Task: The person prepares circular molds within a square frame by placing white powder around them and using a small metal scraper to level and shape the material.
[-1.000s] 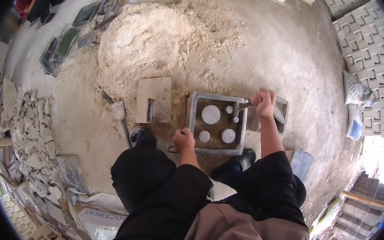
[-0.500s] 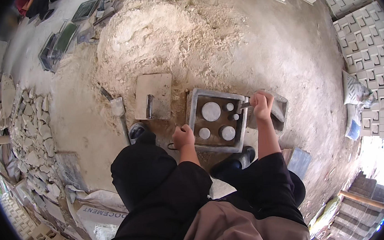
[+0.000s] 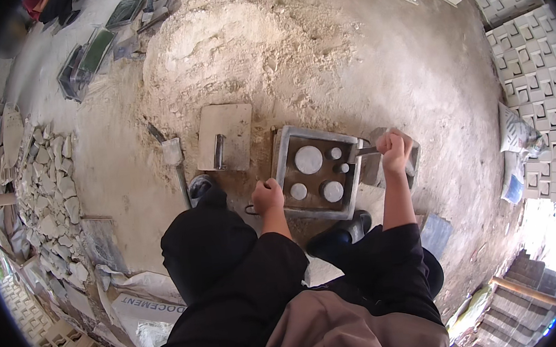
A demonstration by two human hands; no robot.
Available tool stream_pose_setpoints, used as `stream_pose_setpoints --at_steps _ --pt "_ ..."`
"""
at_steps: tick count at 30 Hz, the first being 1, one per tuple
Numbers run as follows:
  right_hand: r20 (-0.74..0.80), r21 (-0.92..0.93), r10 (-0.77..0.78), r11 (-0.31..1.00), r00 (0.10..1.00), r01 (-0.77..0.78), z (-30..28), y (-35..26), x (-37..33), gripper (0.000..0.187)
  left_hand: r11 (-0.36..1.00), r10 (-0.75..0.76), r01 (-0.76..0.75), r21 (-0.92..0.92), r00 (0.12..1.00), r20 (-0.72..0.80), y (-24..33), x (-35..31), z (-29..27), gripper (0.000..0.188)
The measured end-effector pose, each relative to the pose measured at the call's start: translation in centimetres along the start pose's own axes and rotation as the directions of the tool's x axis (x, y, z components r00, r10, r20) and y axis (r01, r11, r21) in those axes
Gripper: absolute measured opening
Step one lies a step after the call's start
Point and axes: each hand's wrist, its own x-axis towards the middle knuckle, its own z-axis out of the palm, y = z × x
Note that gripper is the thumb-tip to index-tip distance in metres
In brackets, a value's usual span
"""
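Observation:
In front of me a square grey metal mould [image 3: 314,131] rests on the ground. Inside it, round pale discs [image 3: 308,160] of different sizes stand up from a brown floor. My right hand [image 3: 395,151] is closed around a flat metal handle [image 3: 368,150] that meets the mould's right wall. Against the left side, my left hand [image 3: 267,196] is curled into a fist; a thin dark metal loop [image 3: 250,209] pokes out beside it, and its fingers hide most of what they grip.
Left of the mould lies a board with a metal grip [image 3: 225,137], then a long-handled hammer-like tool [image 3: 173,153]. A heap of pale powder [image 3: 214,47] spreads beyond. Broken slabs [image 3: 48,193] are piled far left; patterned blocks [image 3: 535,85] are stacked right. My shoe [image 3: 336,238] touches close to the mould.
My right hand has shifted rightward, away from the mould, and more of the metal handle shows. The right wall looks moved slightly outward. My left hand stays at the left side.

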Motion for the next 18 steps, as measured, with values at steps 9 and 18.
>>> stream_pose_setpoints --at_steps 9,18 --pt "-0.009 -0.042 -0.093 0.995 0.996 0.092 1.0 1.1 -0.8 0.029 0.999 -0.015 0.015 0.031 1.0 0.019 0.0 0.4 0.3 0.036" --pt "-0.028 0.077 -0.027 0.997 0.999 0.029 -2.0 1.0 0.5 0.03 0.999 -0.011 0.01 0.034 1.0 0.017 -0.1 0.3 0.5 0.035"
